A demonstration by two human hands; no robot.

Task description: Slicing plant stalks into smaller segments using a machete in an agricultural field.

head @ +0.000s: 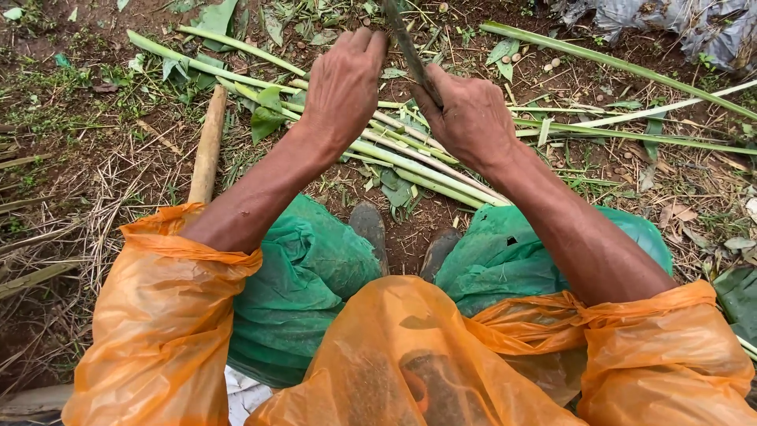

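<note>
My right hand (471,118) grips the handle of a dark knife (404,43) whose blade points up and away toward the top edge. My left hand (344,83) is closed with its fingertips against the blade's left side, holding something I cannot make out; it is hidden by the fingers. Below both hands lie several long green and pale stalks (410,162) on the soil, running diagonally. Both forearms come out of orange plastic sleeves (165,315).
Green plastic covers my knees (307,268), with two dark boot tips (369,225) between them. A pale wooden stick (207,146) lies at left. Long green stems (631,67) cross the right side. Grey plastic sheeting (694,24) sits top right. Cut leaves litter the dirt.
</note>
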